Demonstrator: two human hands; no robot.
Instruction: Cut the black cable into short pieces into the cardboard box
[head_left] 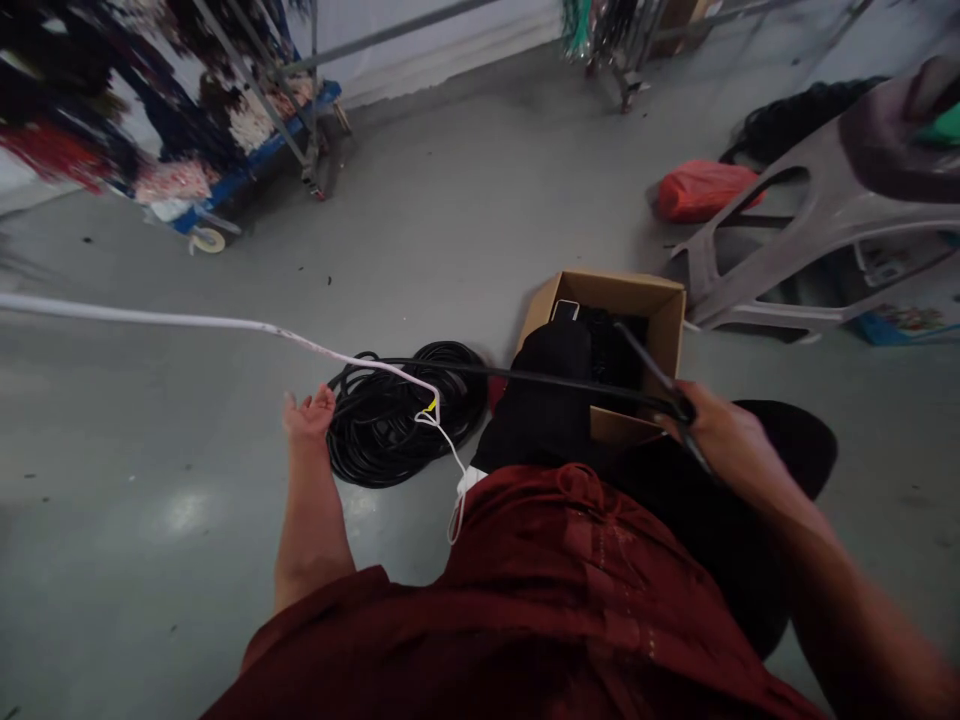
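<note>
Smooth grey concrete floor (487,200), faint sheen lower left. White wall (420,40) at far edge. Blue wheeled metal rack (247,170) of patterned fabrics upper left. Tipped grey plastic chair (810,240) right, red plastic bag (701,188) beside it.

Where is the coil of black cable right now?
In the head view, the coil of black cable lies on the grey floor left of the cardboard box, just beside the open left hand.

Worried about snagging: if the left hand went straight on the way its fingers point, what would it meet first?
Probably nothing nearby: the open left hand points over bare floor; the black cable coil lies beside it, though depth is unclear.
</note>
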